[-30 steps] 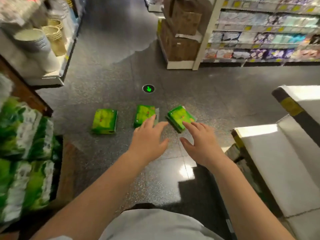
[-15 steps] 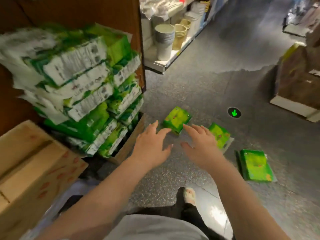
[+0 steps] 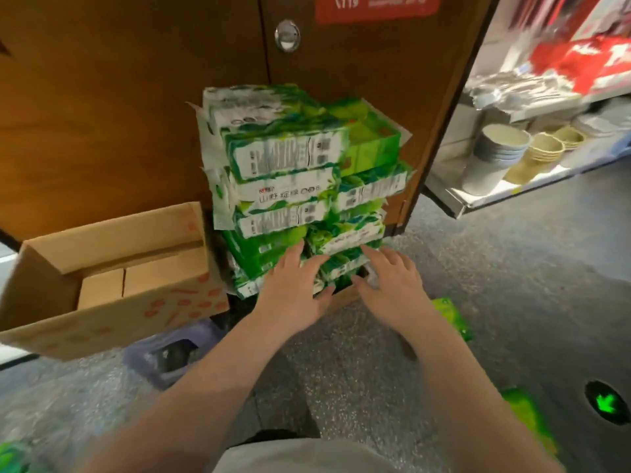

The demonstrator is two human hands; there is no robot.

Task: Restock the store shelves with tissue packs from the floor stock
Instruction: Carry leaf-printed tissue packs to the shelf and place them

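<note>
A tall stack of green and white tissue packs (image 3: 290, 175) stands on the floor against a brown wooden door. My left hand (image 3: 293, 288) is stretched out with spread fingers in front of the stack's lowest packs. My right hand (image 3: 392, 285) is beside it, fingers also straight and spread, at the bottom right of the stack. Neither hand holds anything. Loose green tissue packs lie on the floor to the right, one (image 3: 452, 315) half hidden by my right forearm and another (image 3: 526, 418) nearer me.
An open cardboard box (image 3: 112, 288) sits left of the stack. A low shelf with paper cups (image 3: 495, 155) and bowls is at the right. A green arrow floor marker (image 3: 607, 402) lies at the lower right on grey speckled floor.
My view has swung left from the loose packs on the floor to the stack at the door. Both hands stay open and now reach at the stack's base.
</note>
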